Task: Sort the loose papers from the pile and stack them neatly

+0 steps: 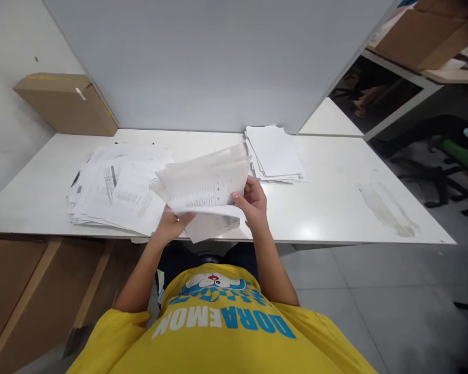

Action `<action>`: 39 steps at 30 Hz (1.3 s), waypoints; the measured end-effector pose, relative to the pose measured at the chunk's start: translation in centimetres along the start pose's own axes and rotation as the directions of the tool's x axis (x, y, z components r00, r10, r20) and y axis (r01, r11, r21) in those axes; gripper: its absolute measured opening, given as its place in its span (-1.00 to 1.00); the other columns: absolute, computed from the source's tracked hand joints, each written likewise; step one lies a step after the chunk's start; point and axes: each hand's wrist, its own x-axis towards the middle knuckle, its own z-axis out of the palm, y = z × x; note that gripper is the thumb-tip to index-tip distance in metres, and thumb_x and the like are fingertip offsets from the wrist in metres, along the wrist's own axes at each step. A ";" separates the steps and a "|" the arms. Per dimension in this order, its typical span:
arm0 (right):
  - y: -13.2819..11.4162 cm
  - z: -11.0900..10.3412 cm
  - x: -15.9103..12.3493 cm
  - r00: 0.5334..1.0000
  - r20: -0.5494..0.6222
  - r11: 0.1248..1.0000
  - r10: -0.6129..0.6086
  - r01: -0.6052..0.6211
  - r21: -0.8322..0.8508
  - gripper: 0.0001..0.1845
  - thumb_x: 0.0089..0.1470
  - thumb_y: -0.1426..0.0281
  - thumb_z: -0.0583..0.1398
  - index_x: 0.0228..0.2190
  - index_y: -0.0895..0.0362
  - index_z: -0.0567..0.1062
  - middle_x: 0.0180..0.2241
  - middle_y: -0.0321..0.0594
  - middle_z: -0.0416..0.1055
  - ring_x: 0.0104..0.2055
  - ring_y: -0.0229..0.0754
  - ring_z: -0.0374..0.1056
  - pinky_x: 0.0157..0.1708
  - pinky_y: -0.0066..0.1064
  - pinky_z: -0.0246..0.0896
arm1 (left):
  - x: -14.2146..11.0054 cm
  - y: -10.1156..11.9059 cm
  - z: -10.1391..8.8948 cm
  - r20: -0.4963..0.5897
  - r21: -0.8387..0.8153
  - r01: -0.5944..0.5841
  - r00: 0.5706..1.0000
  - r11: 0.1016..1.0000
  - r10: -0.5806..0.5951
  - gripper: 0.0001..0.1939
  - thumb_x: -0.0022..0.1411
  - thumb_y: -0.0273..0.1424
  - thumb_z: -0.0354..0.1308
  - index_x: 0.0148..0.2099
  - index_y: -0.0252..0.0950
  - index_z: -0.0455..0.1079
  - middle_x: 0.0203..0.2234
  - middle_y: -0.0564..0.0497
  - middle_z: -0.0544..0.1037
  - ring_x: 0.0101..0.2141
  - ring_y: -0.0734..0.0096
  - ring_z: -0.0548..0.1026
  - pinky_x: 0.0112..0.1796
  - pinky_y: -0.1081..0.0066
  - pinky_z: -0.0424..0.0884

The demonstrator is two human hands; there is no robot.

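I hold a bundle of printed sheets (pixel 205 189) just above the front edge of the white table (pixel 335 208). My left hand (pixel 172 224) grips the bundle from below at its left corner, fingers curled under the paper. My right hand (pixel 252 203) pinches the right edge, thumb on top of the sheets. The top sheets are lifted and fanned apart. A messy pile of printed papers (pixel 117 192) lies on the table to the left of my hands. A neater stack of blank-side-up sheets (pixel 275 153) lies behind and to the right.
A grey partition (pixel 218 62) closes the back of the table. A cardboard box (pixel 66 101) sits at the back left corner. Brown boards (pixel 31 291) stand under the table at left. A stain (pixel 388 210) marks the tabletop at right. Office chair bases (pixel 444 176) stand on the floor at right.
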 end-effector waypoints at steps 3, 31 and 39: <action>0.6 -1.3 -1.2 0.997 0.020 0.997 0.069 -0.069 -0.043 -0.55 0.22 0.00 0.10 0.02 -0.03 0.43 -0.04 -0.18 0.48 0.02 -0.06 0.41 -0.04 -0.23 0.38 | 0.4 0.3 2.6 -0.021 -0.062 0.009 1.000 0.998 -0.010 -0.43 0.08 0.05 0.27 -0.13 -0.38 0.55 -0.22 -0.21 0.65 -0.13 0.00 0.60 -0.09 0.10 0.57; 2.3 -0.6 -4.4 0.983 -0.148 0.984 0.110 -0.128 -0.121 -0.62 0.13 0.06 0.22 -0.13 0.04 0.51 -0.21 -0.16 0.57 -0.10 -0.03 0.48 -0.05 -0.20 0.39 | 3.7 1.3 2.1 -0.147 -0.188 -0.290 0.953 0.938 0.265 -0.30 0.06 0.21 0.20 0.05 -0.19 0.38 -0.09 -0.14 0.54 -0.01 0.07 0.53 -0.04 0.20 0.50; 4.6 -1.1 -3.9 0.990 -0.130 0.981 0.046 -0.069 -0.181 -0.55 0.07 0.01 0.24 -0.13 0.04 0.53 -0.24 -0.13 0.58 -0.12 0.01 0.50 -0.03 -0.16 0.38 | 2.0 -0.9 2.7 -0.046 -0.086 -0.108 0.993 0.990 0.104 -0.27 0.04 0.14 0.27 0.05 -0.32 0.40 -0.18 -0.18 0.61 -0.03 0.07 0.54 0.02 0.15 0.45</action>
